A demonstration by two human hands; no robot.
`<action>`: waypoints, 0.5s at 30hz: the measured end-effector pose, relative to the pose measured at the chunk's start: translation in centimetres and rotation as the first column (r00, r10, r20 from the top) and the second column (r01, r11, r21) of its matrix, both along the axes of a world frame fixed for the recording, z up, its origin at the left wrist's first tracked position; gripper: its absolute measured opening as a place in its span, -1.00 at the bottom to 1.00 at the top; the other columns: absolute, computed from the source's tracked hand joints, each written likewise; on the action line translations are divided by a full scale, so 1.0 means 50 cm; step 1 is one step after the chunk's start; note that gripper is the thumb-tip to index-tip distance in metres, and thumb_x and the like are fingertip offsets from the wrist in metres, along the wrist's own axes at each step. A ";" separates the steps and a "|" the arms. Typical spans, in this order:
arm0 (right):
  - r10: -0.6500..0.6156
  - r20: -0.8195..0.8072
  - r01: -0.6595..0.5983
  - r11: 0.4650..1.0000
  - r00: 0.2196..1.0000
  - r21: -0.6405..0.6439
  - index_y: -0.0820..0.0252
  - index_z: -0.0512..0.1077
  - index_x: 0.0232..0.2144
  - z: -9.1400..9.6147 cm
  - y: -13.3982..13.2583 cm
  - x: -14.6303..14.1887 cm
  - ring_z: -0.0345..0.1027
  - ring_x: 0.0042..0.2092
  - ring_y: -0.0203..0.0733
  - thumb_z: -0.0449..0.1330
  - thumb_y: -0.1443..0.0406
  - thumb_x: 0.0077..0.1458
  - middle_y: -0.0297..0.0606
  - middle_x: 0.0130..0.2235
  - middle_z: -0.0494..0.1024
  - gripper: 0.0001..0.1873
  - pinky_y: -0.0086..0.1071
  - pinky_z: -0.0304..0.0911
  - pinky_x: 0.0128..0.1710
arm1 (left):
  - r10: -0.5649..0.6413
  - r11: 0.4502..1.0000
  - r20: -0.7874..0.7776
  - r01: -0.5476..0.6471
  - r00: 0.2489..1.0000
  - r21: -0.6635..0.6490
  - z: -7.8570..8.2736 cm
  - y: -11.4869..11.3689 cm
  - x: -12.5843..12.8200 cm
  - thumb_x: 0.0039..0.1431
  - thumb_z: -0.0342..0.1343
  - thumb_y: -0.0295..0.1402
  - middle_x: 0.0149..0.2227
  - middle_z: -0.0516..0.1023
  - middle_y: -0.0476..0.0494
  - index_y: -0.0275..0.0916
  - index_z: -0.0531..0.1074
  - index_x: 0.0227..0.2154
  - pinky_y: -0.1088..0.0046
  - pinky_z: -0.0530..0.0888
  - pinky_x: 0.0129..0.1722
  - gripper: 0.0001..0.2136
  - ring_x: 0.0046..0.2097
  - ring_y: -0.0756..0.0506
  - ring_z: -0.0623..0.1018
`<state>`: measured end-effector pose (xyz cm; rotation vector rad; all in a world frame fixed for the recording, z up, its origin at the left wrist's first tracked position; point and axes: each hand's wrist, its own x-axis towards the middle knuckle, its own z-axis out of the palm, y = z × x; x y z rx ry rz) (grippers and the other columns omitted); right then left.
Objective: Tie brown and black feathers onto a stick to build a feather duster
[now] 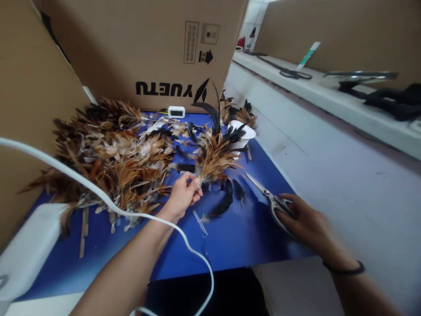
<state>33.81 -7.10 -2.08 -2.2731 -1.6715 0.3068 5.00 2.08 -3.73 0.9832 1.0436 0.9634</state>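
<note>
My left hand [183,194] is closed in a pinch on the base of a bunch of brown and black feathers [215,156], which fans upward above the blue table mat [237,237]. My right hand [304,224] rests over the handles of a pair of scissors [263,189] lying on the mat, blades pointing up-left toward the bunch. Its fingers curl around the handles. A big heap of loose brown feathers [115,153] lies to the left of my left hand. Single dark feathers [223,204] lie between my hands.
A large cardboard box [144,48] stands behind the mat, with a small white digital timer [176,112] at its foot. Cardboard walls the left side. A white cable [98,193] crosses my left arm. A white bowl [243,131] sits behind the bunch. A white ledge with dark tools [391,98] runs on the right.
</note>
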 end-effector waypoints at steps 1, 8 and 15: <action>0.000 0.018 0.000 1.000 1.000 0.007 -0.13 0.26 -0.17 -0.015 -0.006 -0.005 0.45 -0.40 0.08 0.08 0.05 -0.01 -0.25 -0.45 0.51 -0.69 -0.14 0.31 -0.45 | -0.002 1.000 0.006 0.002 1.000 0.000 -0.001 0.000 -0.001 0.04 0.09 -0.21 -0.62 0.36 0.08 -0.21 0.18 -0.38 0.71 0.01 -0.74 -0.77 -0.70 0.15 0.21; 0.145 0.351 -0.168 0.985 0.925 0.037 0.15 0.31 -0.04 -0.030 -0.010 -0.033 0.43 -0.20 0.07 0.00 0.13 0.12 -0.10 -0.18 0.52 -0.61 -0.16 0.32 -0.32 | -0.006 1.000 0.008 0.005 1.000 0.021 -0.003 0.003 -0.003 -0.01 0.14 -0.18 -0.62 0.37 0.08 -0.20 0.18 -0.37 0.72 -0.01 -0.74 -0.72 -0.69 0.15 0.20; 0.368 0.334 -0.462 0.844 0.868 0.271 0.09 0.39 -0.14 0.077 0.001 -0.197 0.37 -0.17 -0.07 -0.07 0.30 0.21 -0.15 -0.19 0.49 -0.73 -0.24 0.28 -0.18 | 0.021 0.994 -0.109 -0.010 0.994 0.106 0.000 0.001 0.001 0.04 0.08 -0.19 -0.64 0.34 0.11 -0.21 0.19 -0.41 0.69 0.05 -0.73 -0.77 -0.71 0.15 0.20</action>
